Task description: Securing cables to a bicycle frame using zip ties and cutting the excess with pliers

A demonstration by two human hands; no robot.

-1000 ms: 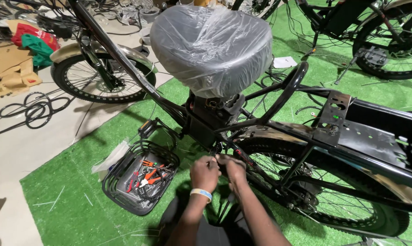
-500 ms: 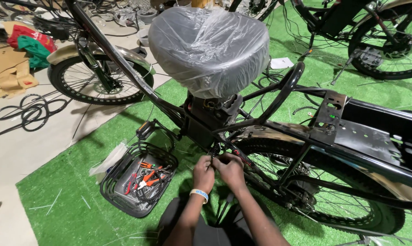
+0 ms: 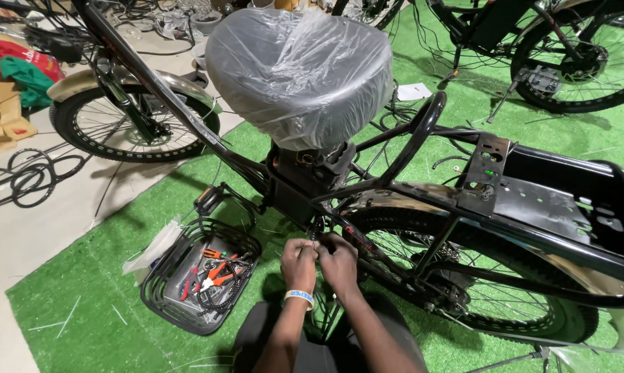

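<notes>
basket (image 3: 161, 302), lower left on green turf: black wire, holds orange-handled pliers (image 3: 215, 273) | seat (image 3: 299, 69), top centre: wrapped in clear crinkled plastic | left hand (image 3: 299, 264) and right hand (image 3: 339, 261), lower centre: fingers pinched shut on thin cables (image 3: 314, 231) at black bicycle frame (image 3: 367, 186) | white wristband (image 3: 299, 296) on left wrist

The scene is evenly and brightly lit from above, with soft shadows cast under the bicycle frame (image 3: 395, 200). Glare is seen on the plastic-wrapped saddle (image 3: 298, 65). Straight lines are bowed towards the edges, and focus is kept sharp throughout.
</notes>
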